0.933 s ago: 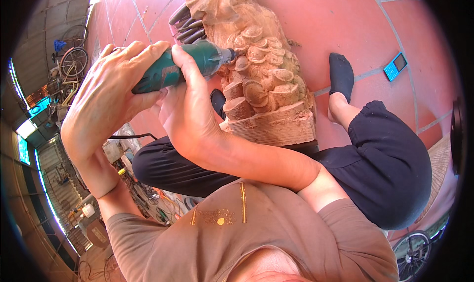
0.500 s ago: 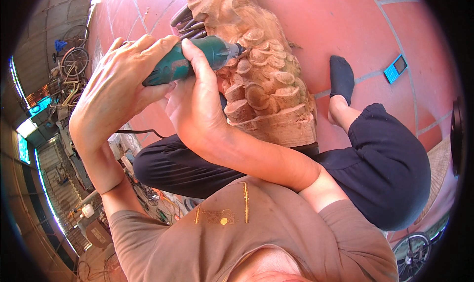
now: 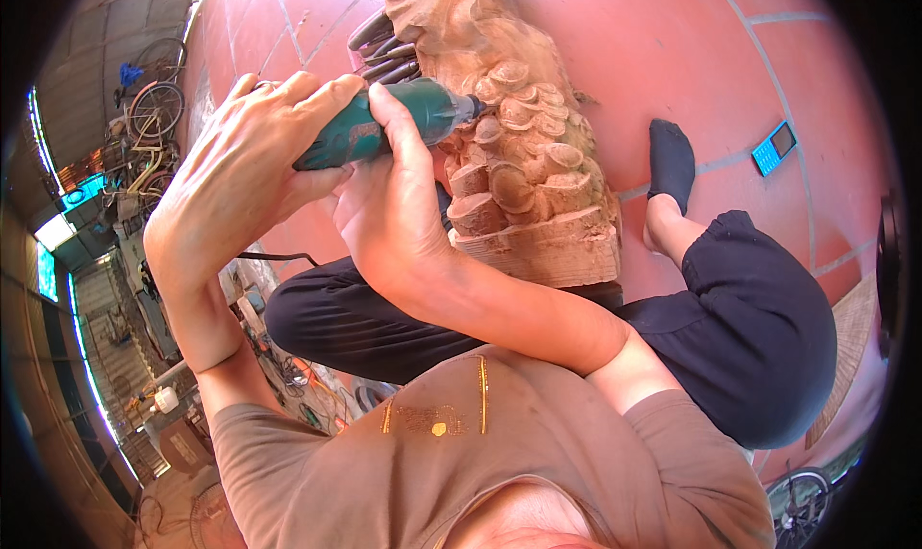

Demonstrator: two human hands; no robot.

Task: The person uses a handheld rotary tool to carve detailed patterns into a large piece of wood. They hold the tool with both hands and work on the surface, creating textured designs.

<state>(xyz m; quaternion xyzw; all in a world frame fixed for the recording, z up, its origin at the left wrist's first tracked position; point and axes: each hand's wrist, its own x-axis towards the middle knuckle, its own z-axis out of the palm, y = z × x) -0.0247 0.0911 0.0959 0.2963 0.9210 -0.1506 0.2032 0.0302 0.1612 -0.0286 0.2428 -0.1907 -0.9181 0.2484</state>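
Observation:
A green rotary grinder [image 3: 420,108] is held between both my hands above a carved wooden piece [image 3: 514,189]. My left hand [image 3: 245,155] wraps around the tool's rear end, a ring on one finger. My right hand [image 3: 389,189] grips it nearer the front from below, thumb along its top, forearm crossing my body. The grinder's dark nose points right and meets the carving's edge, beside rounded, coin-like lumps. Its bit is too small to make out. Wavy relief covers the far part of the carving, and its near end is a flat-faced block.
Several dark rod-like tools [image 3: 386,49] lie left of the carving on the red tiled floor [image 3: 663,30]. A blue keypad phone [image 3: 774,149] rests at the right, near my socked foot [image 3: 670,160]. Bicycles [image 3: 156,110] and clutter stand at the left. A dark cord [image 3: 277,256] runs below my left wrist.
The whole view has shifted slightly, so the carving, floor things and hands appear a little further right. Both hands keep their hold, and the grinder's nose stays at about the same spot.

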